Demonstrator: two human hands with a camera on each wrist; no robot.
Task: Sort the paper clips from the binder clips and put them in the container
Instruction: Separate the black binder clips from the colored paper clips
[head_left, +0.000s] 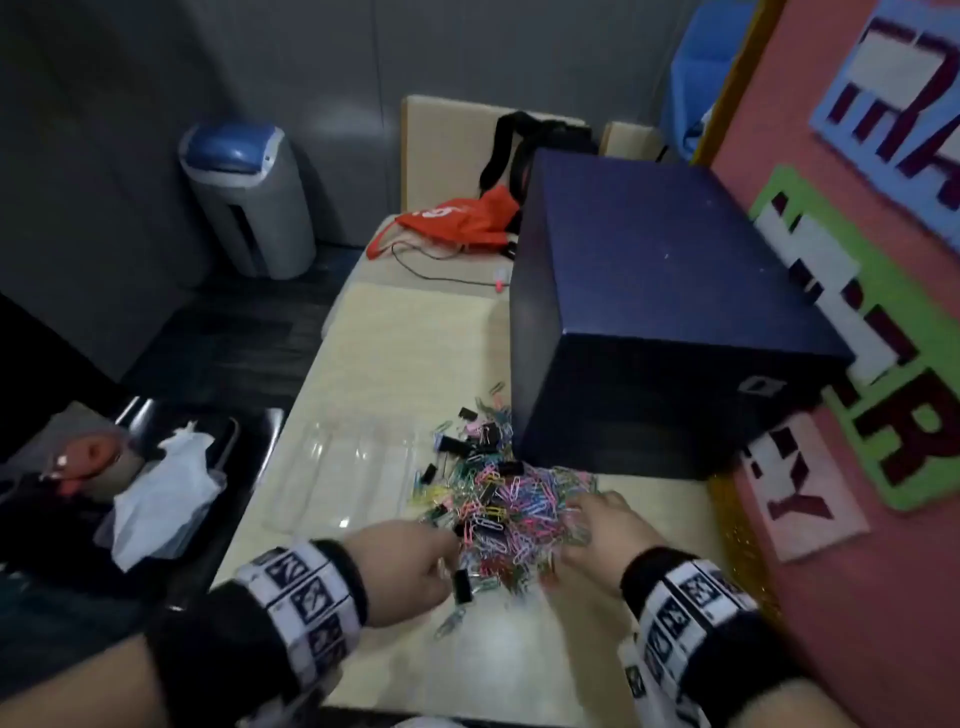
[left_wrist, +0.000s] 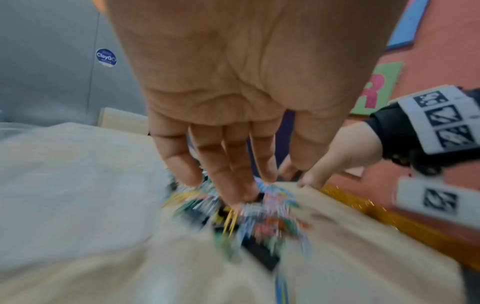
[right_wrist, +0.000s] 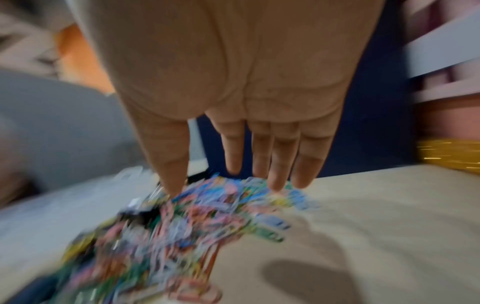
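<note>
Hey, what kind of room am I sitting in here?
Probably a classroom or children's activity room: big cut-out letters decorate the pink wall, pale desks stand pushed together, and a lidded bin stands by the grey partition.

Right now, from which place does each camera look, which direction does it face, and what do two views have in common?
Head: sits high, faces forward and down at the table; shows both forearms, the left hand, the right hand, the clear container and the dark blue box.
Left wrist: looks along the left palm at straight fingers touching the blurred clip pile; the right hand shows beyond.
Right wrist: looks along the right palm at straight fingers over the pile, the blue box behind.
Shared: all three show the clip pile.
</note>
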